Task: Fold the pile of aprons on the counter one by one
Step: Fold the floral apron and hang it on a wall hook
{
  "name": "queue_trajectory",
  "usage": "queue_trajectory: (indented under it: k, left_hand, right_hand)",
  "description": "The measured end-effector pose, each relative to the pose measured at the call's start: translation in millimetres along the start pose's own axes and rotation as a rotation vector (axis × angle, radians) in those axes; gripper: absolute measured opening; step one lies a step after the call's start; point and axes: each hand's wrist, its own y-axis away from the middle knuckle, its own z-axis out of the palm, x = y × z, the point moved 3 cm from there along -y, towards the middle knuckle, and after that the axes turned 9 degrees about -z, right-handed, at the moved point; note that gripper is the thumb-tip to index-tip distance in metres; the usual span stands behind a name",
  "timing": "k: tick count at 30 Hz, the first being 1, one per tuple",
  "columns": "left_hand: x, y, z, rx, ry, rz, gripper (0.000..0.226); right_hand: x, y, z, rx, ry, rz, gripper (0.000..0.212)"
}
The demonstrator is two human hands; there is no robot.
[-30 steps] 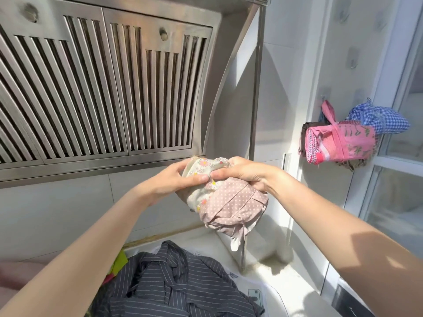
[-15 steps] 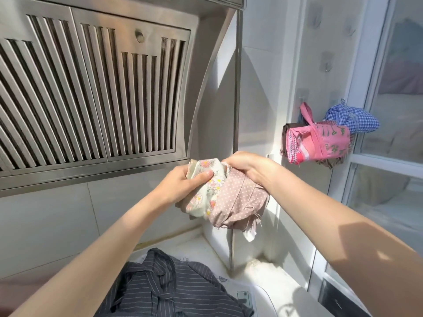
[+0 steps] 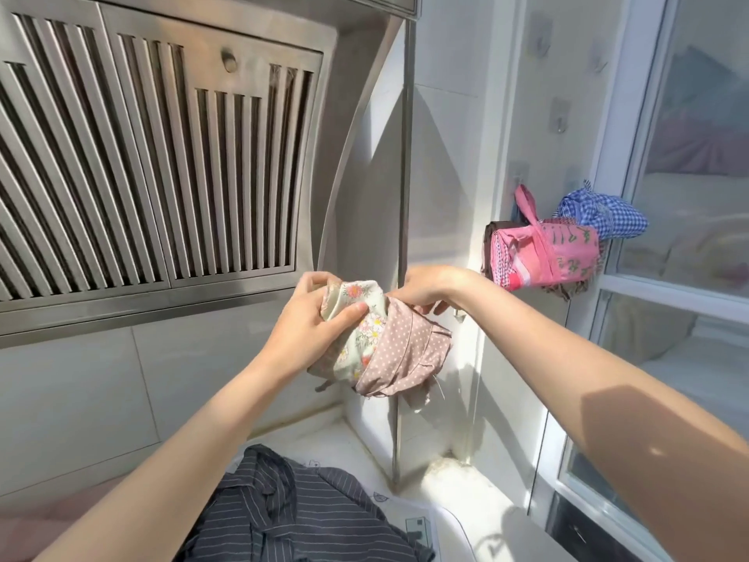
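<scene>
1. Since the earlier frames the right hand has slid off the top of the bundle toward its far right edge, with its fingers now spread rather than clamped over the cloth. The bundle has sunk a little in the view, and the hanging rolls on the right wall sit further right.
2. The folded apron, floral cream on the left and dotted mauve on the right, is held up in the air in front of the range hood, well above the worktop.
3. The left hand has its grip closed on the floral part, thumb pressed across the front; judging by this, it keeps the folds from springing open.
4. The right hand's fingertips touch the dotted fabric's upper edge. Whether they pinch a strap there cannot be told.
5. The bundle's long axis runs from upper left down to lower right, with loose ends dangling from its lower side.
6. A striped dark apron lies rumpled on the worktop below, probably next to fold.
7. The pink rolled apron and blue checked one hang from wall hooks, suggesting this bundle goes there too.
</scene>
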Motion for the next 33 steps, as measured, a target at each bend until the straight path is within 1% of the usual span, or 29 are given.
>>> queue_trajectory:
  k: [1, 3, 4, 5, 6, 7, 8, 10, 11, 12, 13, 14, 16, 17, 19, 21, 22, 25, 27, 28, 29, 31, 32, 33]
  left_hand:
    - [4, -3, 1, 0.014, -0.022, 0.034, 0.034]
    - [13, -7, 1, 0.037, -0.017, 0.068, 0.033]
    - [18, -8, 1, 0.04, -0.006, 0.067, 0.025]
    - [21, -11, 0, 0.036, -0.011, 0.059, 0.014]
    - [24, -12, 1, 0.035, -0.029, 0.057, 0.009]
    - [25, -14, 3, 0.037, -0.061, 0.061, 0.013]
    - [26, -15, 7, 0.036, -0.098, 0.075, 0.022]
    - [34, -18, 18, 0.032, -0.177, 0.143, 0.046]
    - [37, -19, 23, 0.034, -0.206, 0.174, 0.048]
    - [41, -21, 28, 0.031, -0.214, 0.196, 0.042]
    - [45, -23, 33, 0.03, -0.214, 0.212, 0.032]
    - [50, -25, 37, 0.039, -0.221, 0.229, 0.026]
    - [59, -31, 40, 0.072, -0.259, 0.273, 0.033]
    - [65, -35, 42, 0.082, -0.286, 0.305, 0.034]
    - [82, -46, 46, 0.116, -0.321, 0.384, 0.036]
    - [103, -58, 45, 0.194, -0.341, 0.458, 0.046]
    - [114, -66, 45, 0.235, -0.361, 0.497, 0.05]
    - [141, -87, 46, 0.353, -0.443, 0.559, 0.05]
    - [160, -103, 47, 0.424, -0.459, 0.561, 0.049]
    - [171, -114, 54, 0.45, -0.479, 0.59, 0.051]
    - [181, -121, 59, 0.454, -0.497, 0.617, 0.051]
    - [205, -134, 71, 0.475, -0.508, 0.65, 0.05]
    - [215, -139, 76, 0.5, -0.498, 0.647, 0.049]
    - [227, -144, 81, 0.526, -0.476, 0.633, 0.047]
  right_hand:
    - [-2, 2, -2, 0.052, -0.02, -0.016, 0.043]
    - [-3, 4, -9, 0.121, -0.183, -0.032, 0.037]
    - [-4, 7, -13, 0.117, -0.254, -0.043, 0.035]
    - [-4, 11, -16, 0.09, -0.288, -0.053, 0.031]
    - [-5, 14, -19, 0.049, -0.29, -0.054, 0.026]
    - [-6, 18, -21, 0.013, -0.282, -0.044, 0.02]
    - [-6, 21, -22, -0.006, -0.27, -0.031, 0.017]
    - [-2, 23, -27, 0.005, -0.199, 0.008, 0.015]
    - [0, 24, -29, 0.014, -0.155, 0.03, 0.014]
    - [5, 25, -32, 0.021, -0.138, 0.054, 0.013]
    - [14, 28, -35, 0.02, -0.163, 0.075, 0.012]
    - [22, 31, -39, 0.015, -0.211, 0.082, 0.012]
    - [34, 34, -45, -0.003, -0.305, 0.053, 0.019]
    - [37, 35, -48, 0.007, -0.33, 0.024, 0.018]
    - [42, 34, -59, 0.111, -0.352, -0.045, 0.011]
    - [44, 30, -78, 0.259, -0.39, -0.113, 0.015]
    - [44, 29, -91, 0.285, -0.422, -0.14, 0.016]
    - [45, 27, -123, 0.241, -0.568, -0.212, 0.02]
    - [47, 22, -148, 0.301, -0.593, -0.27, 0.02]
    - [50, 18, -164, 0.371, -0.54, -0.298, 0.02]
    - [52, 14, -177, 0.461, -0.433, -0.316, 0.022]
    - [60, 13, -205, 0.668, -0.162, -0.333, 0.027]
    - [64, 15, -216, 0.751, -0.102, -0.349, 0.029]
    - [71, 17, -228, 0.803, -0.109, -0.375, 0.03]
